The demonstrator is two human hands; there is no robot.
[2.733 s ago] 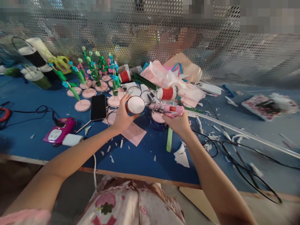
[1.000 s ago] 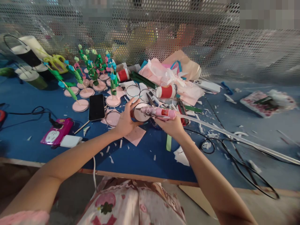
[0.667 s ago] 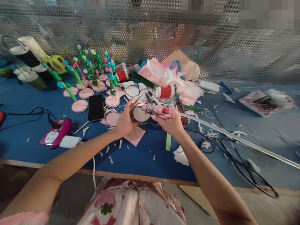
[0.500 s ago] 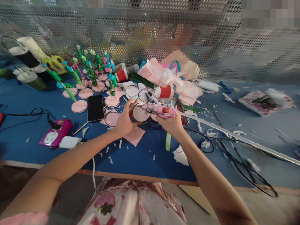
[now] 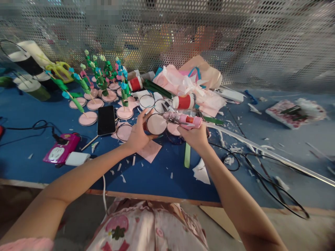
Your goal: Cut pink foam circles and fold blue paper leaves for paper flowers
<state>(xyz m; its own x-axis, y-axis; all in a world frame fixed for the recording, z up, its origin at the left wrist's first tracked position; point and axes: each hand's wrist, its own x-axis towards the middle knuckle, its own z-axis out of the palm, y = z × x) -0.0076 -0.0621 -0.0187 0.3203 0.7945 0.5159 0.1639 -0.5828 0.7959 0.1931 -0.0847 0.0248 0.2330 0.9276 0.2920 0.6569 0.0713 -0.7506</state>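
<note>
Left hand [image 5: 137, 134] grip closed around a small round cup [image 5: 156, 124], fingers curled on its left edge, pale pink disc face turned toward the camera. Right hand [image 5: 195, 136] grip closed on a pink glue gun [image 5: 186, 119], held level, nozzle pointing to 9 o'clock and touching or just over the cup's upper right rim; cannot tell which. Cup sits at 3 o'clock of the left hand, at 9 o'clock of the right hand, both held just above the blue table [image 5: 157, 174].

Below the hands: pink paper square [image 5: 149, 150] at 6 o'clock of the cup, green strip [image 5: 187, 159] at 6 o'clock of the right hand, white scraps nearby. Black phone [image 5: 106, 120] lies flat at 9 o'clock of the left hand. Pink power strip [image 5: 59, 152] near the table's front edge, at 8 o'clock. Row of pink disc bases with green paper flowers [image 5: 101, 75] at 11 o'clock. Red-and-white cup [image 5: 184, 101] on its side at 12 o'clock of the glue gun, against crumpled pink paper [image 5: 183, 83]. Black cables [image 5: 261, 174] and a long clear rod [image 5: 261, 153] run off toward 4 o'clock. Perforated metal screen [image 5: 235, 42] behind the table.
</note>
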